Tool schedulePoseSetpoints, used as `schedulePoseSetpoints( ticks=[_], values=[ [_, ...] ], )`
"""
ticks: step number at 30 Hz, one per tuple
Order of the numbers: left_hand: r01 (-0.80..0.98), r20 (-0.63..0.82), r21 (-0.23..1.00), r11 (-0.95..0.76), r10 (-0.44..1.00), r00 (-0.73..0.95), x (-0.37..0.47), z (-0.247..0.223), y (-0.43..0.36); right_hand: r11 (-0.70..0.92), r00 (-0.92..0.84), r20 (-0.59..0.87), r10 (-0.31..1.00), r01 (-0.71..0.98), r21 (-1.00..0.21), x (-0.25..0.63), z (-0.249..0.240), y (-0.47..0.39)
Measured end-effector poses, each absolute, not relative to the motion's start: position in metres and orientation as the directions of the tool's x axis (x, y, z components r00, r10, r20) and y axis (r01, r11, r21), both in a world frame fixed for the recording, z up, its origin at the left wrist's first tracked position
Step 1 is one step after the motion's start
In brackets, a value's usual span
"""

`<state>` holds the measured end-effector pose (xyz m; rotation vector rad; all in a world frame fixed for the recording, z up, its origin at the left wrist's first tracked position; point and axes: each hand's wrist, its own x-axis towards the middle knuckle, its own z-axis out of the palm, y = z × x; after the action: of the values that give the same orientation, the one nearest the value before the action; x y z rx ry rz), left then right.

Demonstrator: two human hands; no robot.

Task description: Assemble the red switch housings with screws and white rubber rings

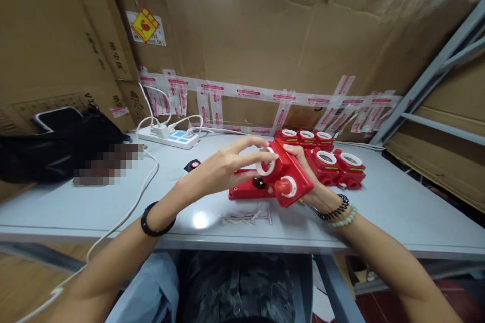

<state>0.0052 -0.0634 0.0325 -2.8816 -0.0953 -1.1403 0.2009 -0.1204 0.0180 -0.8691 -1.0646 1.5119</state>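
Note:
My right hand [317, 191] grips a red plastic housing [299, 174] from its right side, tilted above the table, with the thumb along its upper edge. A red knob [282, 187] in a white collar sticks out of the housing's lower end. At the upper end, my left hand [212, 169] has its fingers closed around a white ring [260, 169]. Below lies a flat red part [242, 193], partly hidden by the hands, with a small black piece [258, 182] on it. Thin metal rods or screws [248, 219] lie near the table's front edge.
Several red housings with white rings [326, 158] stand behind my right hand. A power strip [170, 137] with plugs and a white cable [142, 197] are at left, near a black bag [56, 146]. Cardboard [246, 35] walls the back; a metal rack [428, 75] stands right.

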Motion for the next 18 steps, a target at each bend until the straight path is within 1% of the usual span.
schedulePoseSetpoints(
  ticks=[2, 4, 6, 9, 11, 14, 16, 18],
  values=[
    [0.044, 0.713, 0.119, -0.992, 0.116, 0.691, 0.007, 0.033, -0.06, 0.022, -0.118, 0.068, 0.991, -0.36, -0.933, 0.199, 0.019, -0.122],
    [0.015, 0.743, 0.211, -0.977, 0.17, 0.648, 0.009, 0.033, -0.059, 0.094, -0.086, 0.132, 0.988, -0.349, -0.932, 0.198, 0.019, -0.123],
    [-0.001, 0.756, 0.279, -0.96, 0.219, 0.617, 0.011, 0.032, -0.061, 0.157, -0.066, 0.187, 0.98, -0.32, -0.934, 0.197, 0.018, -0.124],
    [-0.022, 0.774, 0.338, -0.941, 0.265, 0.575, 0.015, 0.029, -0.064, 0.215, -0.013, 0.23, 0.973, -0.306, -0.927, 0.195, 0.016, -0.125],
    [-0.032, 0.797, 0.346, -0.938, 0.276, 0.537, 0.018, 0.026, -0.066, 0.218, 0.003, 0.227, 0.974, -0.296, -0.93, 0.193, 0.015, -0.126],
    [-0.026, 0.831, 0.312, -0.95, 0.259, 0.492, 0.021, 0.022, -0.067, 0.202, 0.004, 0.21, 0.978, -0.284, -0.937, 0.191, 0.014, -0.126],
    [-0.007, 0.848, 0.259, -0.966, 0.224, 0.481, 0.022, 0.02, -0.068, 0.161, 0.004, 0.169, 0.986, -0.327, -0.931, 0.191, 0.012, -0.124],
    [0.026, 0.856, 0.181, -0.983, 0.17, 0.487, 0.022, 0.018, -0.069, 0.094, -0.022, 0.112, 0.993, -0.409, -0.908, 0.19, 0.01, -0.122]
  ],
)
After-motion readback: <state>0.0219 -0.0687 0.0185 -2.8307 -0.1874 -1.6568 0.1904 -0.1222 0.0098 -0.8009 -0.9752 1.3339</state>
